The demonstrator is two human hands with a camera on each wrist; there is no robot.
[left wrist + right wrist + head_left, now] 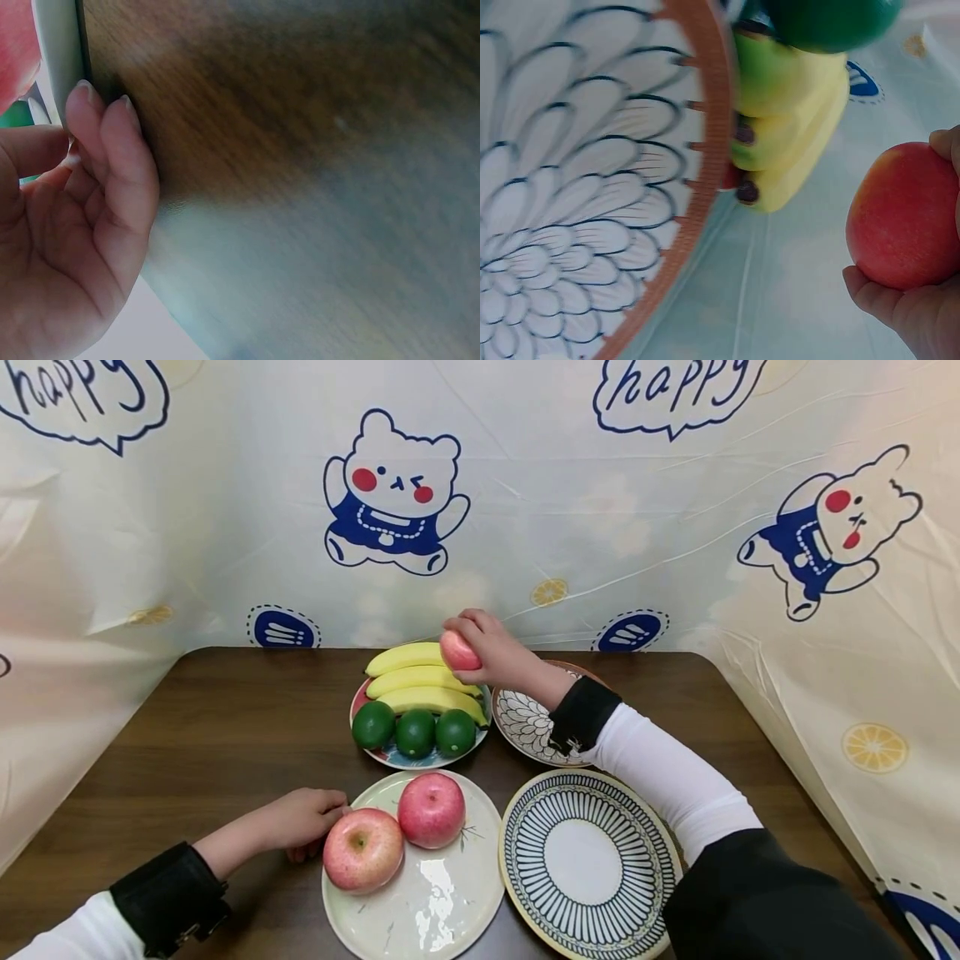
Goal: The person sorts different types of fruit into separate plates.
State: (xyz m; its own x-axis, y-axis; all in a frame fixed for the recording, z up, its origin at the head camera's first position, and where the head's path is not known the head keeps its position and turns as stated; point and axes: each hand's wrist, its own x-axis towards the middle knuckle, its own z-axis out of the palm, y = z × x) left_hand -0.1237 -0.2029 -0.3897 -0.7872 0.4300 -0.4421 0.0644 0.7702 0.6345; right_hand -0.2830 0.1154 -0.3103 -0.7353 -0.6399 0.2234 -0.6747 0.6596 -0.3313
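Note:
In the head view my right hand (491, 652) is raised over the right end of the bananas (408, 681), gripping a smooth, rounded red fruit (904, 216). Its skin has a faint yellowish tinge, and my thumb and fingers partly cover it. My left hand (303, 820) is at the left rim of a cream plate (431, 914). In the left wrist view its thumb lies by the top side of the rim, with curled fingers at the outer edge. Two pink-red apples (363, 850) sit on that plate, the larger one close to my left fingertips.
Three bananas and three dark green fruits (416, 732) fill a colorful plate (397, 760) at the back. A brown-rimmed, petal-patterned plate (525, 722) lies under my right forearm. A black-and-white striped plate (583, 860) stands front right. A printed cloth (525, 518) hangs behind the brown table (247, 727).

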